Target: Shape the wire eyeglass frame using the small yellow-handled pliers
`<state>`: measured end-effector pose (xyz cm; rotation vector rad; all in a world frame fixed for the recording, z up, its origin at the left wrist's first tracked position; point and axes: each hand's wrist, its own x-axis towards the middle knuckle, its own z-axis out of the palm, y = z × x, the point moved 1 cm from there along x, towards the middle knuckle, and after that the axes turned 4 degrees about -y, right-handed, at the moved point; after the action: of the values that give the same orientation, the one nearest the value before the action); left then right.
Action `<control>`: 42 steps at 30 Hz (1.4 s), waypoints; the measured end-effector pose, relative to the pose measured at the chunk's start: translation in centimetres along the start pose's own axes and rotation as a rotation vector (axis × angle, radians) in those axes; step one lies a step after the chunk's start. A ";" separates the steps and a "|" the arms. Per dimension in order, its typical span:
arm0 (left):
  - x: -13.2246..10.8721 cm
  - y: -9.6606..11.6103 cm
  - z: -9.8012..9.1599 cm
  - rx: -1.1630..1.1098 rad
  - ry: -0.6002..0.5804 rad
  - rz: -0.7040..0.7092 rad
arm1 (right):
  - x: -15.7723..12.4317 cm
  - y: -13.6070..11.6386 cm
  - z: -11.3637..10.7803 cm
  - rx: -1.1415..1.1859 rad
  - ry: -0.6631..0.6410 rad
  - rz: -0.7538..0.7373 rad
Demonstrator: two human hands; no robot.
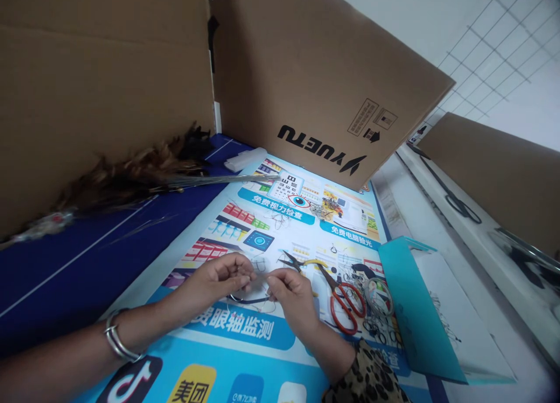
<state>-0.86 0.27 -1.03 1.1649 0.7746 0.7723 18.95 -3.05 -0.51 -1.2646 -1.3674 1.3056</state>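
My left hand [230, 276] and my right hand [295, 298] meet just above the printed poster sheet, fingertips pinched a short gap apart. Something thin and pale, blurred and too fine to name, seems to run between them. Below the fingers lies a dark curved strip [249, 301], partly covered by the hands. Right of my right hand are scissors with red handles [350, 309], and a small plier-like tool with a yellow handle [315, 263] lies against them. A round clear spool [378, 296] sits beside a tangle of small dark loops and wire pieces [382, 330].
Brown feathers [131, 172] and a bundle of thin wires [219, 180] lie on the blue cloth at left. A small wire heap [321, 209] is farther back. Cardboard panels [306, 70] wall the back and left. An open teal box [405, 315] stands at right.
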 end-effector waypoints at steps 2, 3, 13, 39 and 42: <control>0.1 -0.2 -0.1 -0.001 0.004 -0.007 | 0.0 -0.1 -0.1 -0.033 0.008 -0.018; 0.2 -0.2 -0.2 -0.005 0.004 -0.014 | -0.1 -0.2 -0.2 -0.059 0.013 -0.035; 0.3 -0.3 -0.4 0.056 0.035 -0.006 | 1.2 -3.0 -4.1 -0.676 0.108 -0.293; 0.3 -0.5 -1.6 0.180 0.169 0.005 | 0.1 -5.3 -7.5 -1.568 -0.193 0.012; 0.3 -0.6 -1.5 0.148 0.175 -0.002 | 0.4 -4.9 -7.9 -1.557 -0.258 -0.023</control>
<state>-1.92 1.16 -1.98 1.2392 0.9914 0.8341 26.06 -1.24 5.16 -1.9807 -2.7264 0.1328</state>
